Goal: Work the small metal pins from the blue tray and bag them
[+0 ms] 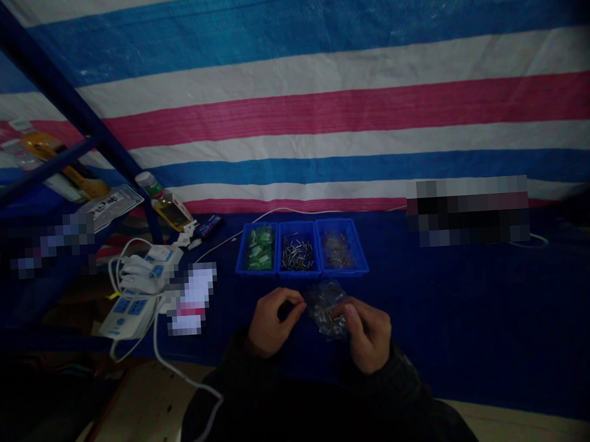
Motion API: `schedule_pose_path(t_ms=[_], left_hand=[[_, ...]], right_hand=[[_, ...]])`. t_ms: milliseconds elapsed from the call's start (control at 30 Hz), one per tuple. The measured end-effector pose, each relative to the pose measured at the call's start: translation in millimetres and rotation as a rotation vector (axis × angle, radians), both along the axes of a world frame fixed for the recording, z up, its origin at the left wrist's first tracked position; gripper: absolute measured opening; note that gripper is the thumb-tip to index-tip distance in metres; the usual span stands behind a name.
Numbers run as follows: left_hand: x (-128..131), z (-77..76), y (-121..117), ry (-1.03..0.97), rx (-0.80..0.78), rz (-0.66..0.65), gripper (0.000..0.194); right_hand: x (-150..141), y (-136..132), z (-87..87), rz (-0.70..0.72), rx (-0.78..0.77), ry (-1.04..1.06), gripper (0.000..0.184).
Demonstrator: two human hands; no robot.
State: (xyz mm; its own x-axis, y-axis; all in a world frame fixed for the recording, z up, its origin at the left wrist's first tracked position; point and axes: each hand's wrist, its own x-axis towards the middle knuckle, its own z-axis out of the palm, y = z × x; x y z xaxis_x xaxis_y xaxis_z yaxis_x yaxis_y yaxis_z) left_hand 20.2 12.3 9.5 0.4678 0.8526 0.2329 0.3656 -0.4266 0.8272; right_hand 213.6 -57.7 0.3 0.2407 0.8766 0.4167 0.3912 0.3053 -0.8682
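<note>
My left hand [272, 319] is curled above the dark blue table cover [481, 316], thumb and forefinger pinched together on something too small to make out. My right hand [366, 333] is closed on a clear plastic bag of small metal parts [325, 309], which lies between the two hands. Just beyond them stand three blue bins side by side: the left bin [257, 250] holds green pieces, the middle bin [297, 251] holds metal pins, the right bin [339, 250] holds small clear-bagged parts.
White power strips [134, 291] with cables lie at the left, next to a bottle [166, 202] and a dark blue shelf frame [57, 89]. A striped tarp [318, 113] hangs behind the table. A white cable [185, 381] trails off the near edge.
</note>
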Motion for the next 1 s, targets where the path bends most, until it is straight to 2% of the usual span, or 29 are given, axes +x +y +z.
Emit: schedule_pose_path(t_ms=[133, 233, 367, 500, 833, 1000], left_hand=[[-0.2, 1.5, 1.2, 0.058, 0.022, -0.057, 0.007], [0.4, 2.0, 2.0, 0.109, 0.053, -0.085, 0.009], [1.9, -2.3, 2.8, 0.23, 0.114, -0.117, 0.029], [1.9, -8.3, 3.9, 0.337, 0.135, -0.135, 0.044], [3.5, -5.1, 2.1, 0.351, 0.182, -0.108, 0.02], [1.4, -6.5, 3.8, 0.217, 0.152, 0.008, 0.018]], right_hand=[[-1.9, 4.9, -4.5, -0.155, -0.066, 0.102, 0.037], [-4.1, 9.8, -3.6, -0.138, -0.113, 0.12, 0.044], [-3.7, 10.7, -1.0, -0.131, -0.118, 0.071, 0.032], [-3.5, 10.2, -2.1, -0.121, -0.122, 0.076, 0.03], [-5.8, 10.6, -3.5, -0.102, -0.13, 0.089, 0.029], [-6.7, 11.1, -2.8, -0.075, -0.14, 0.075, 0.025]])
